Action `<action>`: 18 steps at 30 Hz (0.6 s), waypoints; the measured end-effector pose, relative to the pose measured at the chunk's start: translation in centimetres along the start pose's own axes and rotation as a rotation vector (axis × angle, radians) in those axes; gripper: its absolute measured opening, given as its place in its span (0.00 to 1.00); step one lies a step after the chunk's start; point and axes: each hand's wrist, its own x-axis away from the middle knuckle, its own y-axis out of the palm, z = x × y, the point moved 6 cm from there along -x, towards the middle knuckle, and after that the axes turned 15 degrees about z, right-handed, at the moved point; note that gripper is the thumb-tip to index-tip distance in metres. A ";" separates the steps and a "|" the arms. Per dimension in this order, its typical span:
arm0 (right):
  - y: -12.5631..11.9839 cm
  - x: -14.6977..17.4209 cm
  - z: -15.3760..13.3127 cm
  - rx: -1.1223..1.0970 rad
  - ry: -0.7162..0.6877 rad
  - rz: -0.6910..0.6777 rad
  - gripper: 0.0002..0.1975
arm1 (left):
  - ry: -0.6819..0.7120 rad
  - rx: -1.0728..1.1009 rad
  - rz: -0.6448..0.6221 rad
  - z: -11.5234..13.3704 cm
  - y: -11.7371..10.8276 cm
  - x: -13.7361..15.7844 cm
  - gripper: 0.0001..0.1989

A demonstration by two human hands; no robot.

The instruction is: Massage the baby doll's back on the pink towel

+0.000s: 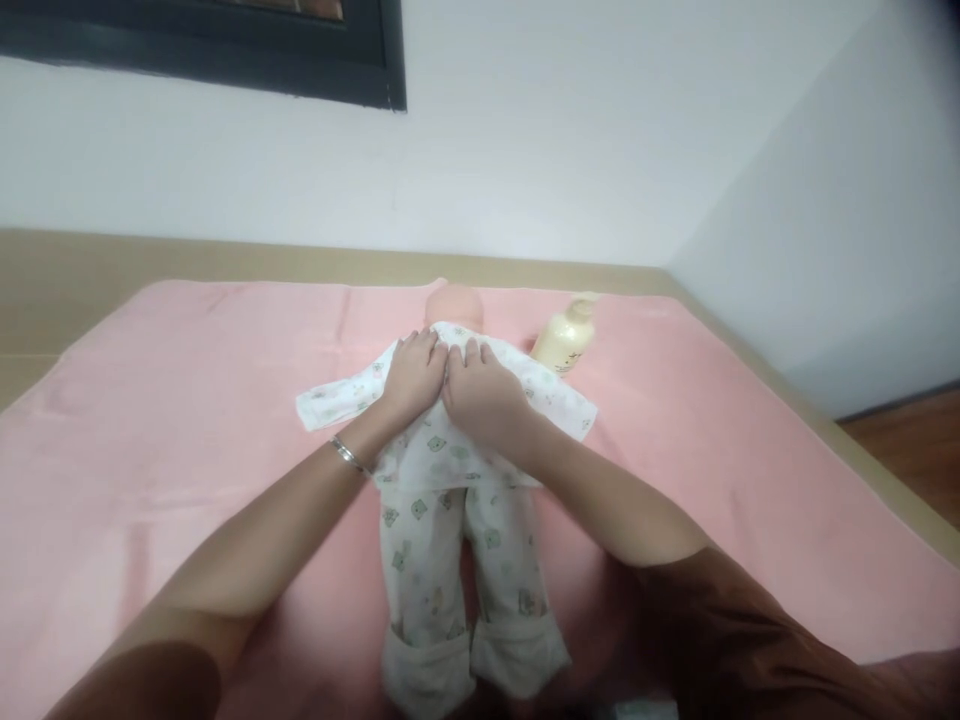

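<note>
A doll (453, 306) lies on its length on a pink sheet, its bare round head at the far end; no face shows. It wears a white printed top (439, 450) with both sleeves spread wide. White patterned trousers (424, 560) with turned-up cuffs cover its legs. My left hand (417, 375) rests on the upper part of the top, fingers laid over the cloth. Beside it, my right hand (484, 390) lies on the same cloth, its thumb side close against the left hand. The fabric under both palms is hidden.
A pale yellow pump bottle (564, 338) with dark lettering lies tilted right of the doll's shoulder. The pink sheet (225, 440) covers a tan surface whose raised edge (525, 262) meets a white wall. A dark window frame (300, 60) is at upper left.
</note>
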 end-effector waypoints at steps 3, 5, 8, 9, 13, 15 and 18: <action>0.2 -0.3 0.4 -0.013 -0.131 -0.033 0.25 | 0.064 -0.144 -0.014 0.8 -0.2 0.8 0.19; 1.0 -1.1 1.4 -0.040 -0.179 -0.067 0.23 | 0.163 -0.227 -0.022 2.0 -0.4 1.6 0.19; 2.5 -2.6 4.1 -0.139 0.004 -0.064 0.22 | 0.277 -0.295 -0.010 3.6 -0.7 2.7 0.18; 3.0 -3.0 4.9 -0.180 0.091 -0.052 0.23 | 0.291 -0.308 -0.004 3.9 -0.8 2.9 0.18; 3.8 -3.1 5.5 -0.253 0.191 -0.032 0.26 | 0.290 -0.293 -0.054 3.9 -0.9 2.7 0.18; 3.3 -2.7 4.9 -0.229 0.191 -0.033 0.25 | 0.238 -0.261 -0.086 3.3 -0.9 2.1 0.18; 2.2 -2.0 3.6 -0.192 0.215 -0.020 0.25 | 0.128 -0.197 -0.101 1.8 -0.8 1.0 0.17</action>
